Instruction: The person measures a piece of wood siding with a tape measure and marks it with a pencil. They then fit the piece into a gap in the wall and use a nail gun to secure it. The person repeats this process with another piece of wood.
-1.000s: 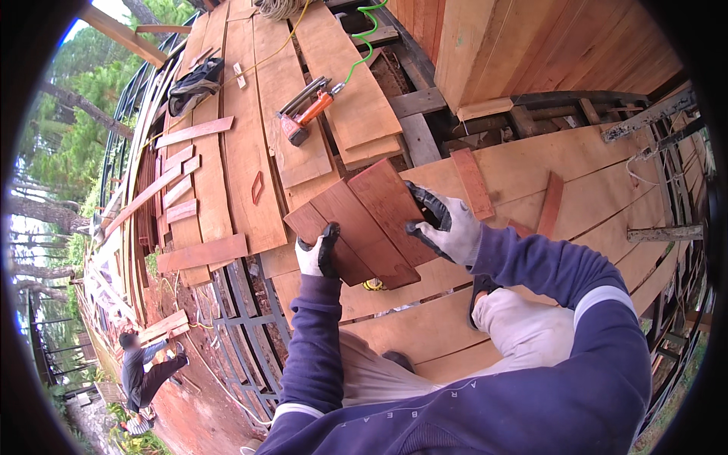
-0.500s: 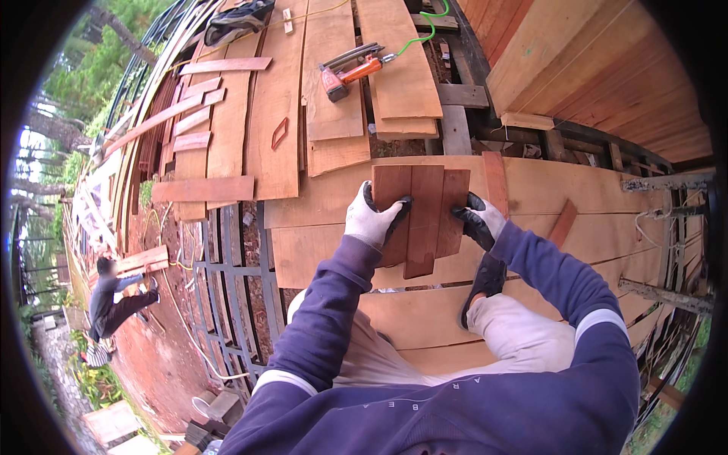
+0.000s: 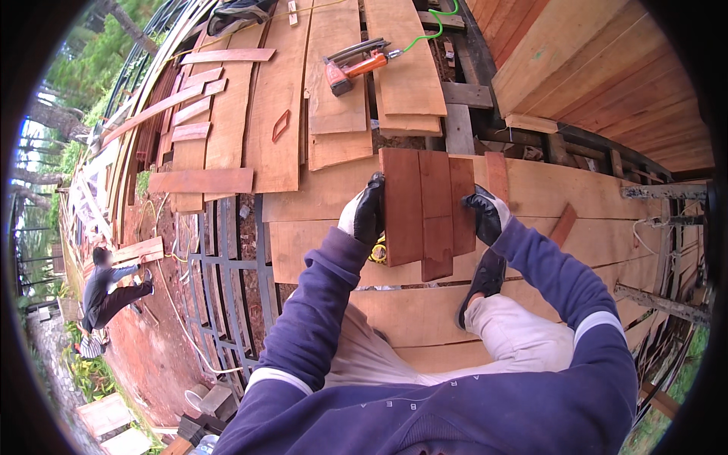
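Short reddish-brown wooden boards are held up side by side in front of me, like a small panel with uneven ends. My left hand, in a white glove with a black coating, grips their left edge. Along the opposite edge, my right hand in a matching glove has its fingers bent against the wood. Below the left hand, a round yellow thing peeks out, partly hidden by the boards and too small to name. Wide pale planks lie beneath the held pieces.
An orange nail gun with a green hose rests on planks ahead. Reddish offcuts lie to the left, beside an open dark metal frame with gaps. A wooden wall rises at right. Another person crouches far left.
The boards have shifted slightly right and closer to me. My left thumb, earlier across their front, has moved off to the left edge. The yellow thing has come into view.
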`<state>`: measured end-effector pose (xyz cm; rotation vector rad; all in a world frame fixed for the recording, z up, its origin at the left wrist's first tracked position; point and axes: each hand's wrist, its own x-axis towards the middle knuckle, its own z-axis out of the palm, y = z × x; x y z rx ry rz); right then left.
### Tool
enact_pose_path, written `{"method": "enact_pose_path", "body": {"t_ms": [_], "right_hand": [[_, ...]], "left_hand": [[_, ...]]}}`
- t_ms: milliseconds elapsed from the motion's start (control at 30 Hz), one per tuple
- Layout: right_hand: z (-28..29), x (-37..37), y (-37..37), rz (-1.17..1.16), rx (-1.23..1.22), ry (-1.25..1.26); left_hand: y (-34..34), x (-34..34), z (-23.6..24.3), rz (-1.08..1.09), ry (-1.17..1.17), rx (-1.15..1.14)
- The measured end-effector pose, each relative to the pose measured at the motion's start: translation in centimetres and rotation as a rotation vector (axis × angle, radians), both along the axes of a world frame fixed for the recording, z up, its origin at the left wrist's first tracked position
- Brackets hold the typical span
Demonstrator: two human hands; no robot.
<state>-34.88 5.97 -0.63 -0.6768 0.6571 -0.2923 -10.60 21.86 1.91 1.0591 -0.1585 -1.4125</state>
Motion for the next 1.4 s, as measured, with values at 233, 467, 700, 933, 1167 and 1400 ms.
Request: {"method": "enact_pose_path", "body": {"t_ms": [233,467,700,933,1167,1400], "right_hand": [[4.6,0.5,0.9,0.039,-0.777,0.291],[5.2,0.6,0.3,0.001,-0.696,0.263],[7.2,1.0,0.6,0.069,-0.704,0.221],[9.4,1.4,1.5,0.024,-0.767,0.169],[9.8,1.8,1.3,0.085,-0.847,0.32],[5.6,1.0,1.0,0.118,-0.515,0.216]], "left_hand": [[-0.5,-1.0,0.8,0.144,-0.036,-0.045],[-0.8,-1.4,1.7,0.197,0.205,-0.149],[0.6,0.8,-1.3,-0.085,-0.413,-0.085],[0.1,0.1,0.2,0.1,-0.12,-0.016],[-0.3,-0.5,1.4,0.093,-0.191,-0.002],[0.3,0.8,-1.1,-0.042,-0.396,-0.055]]}}
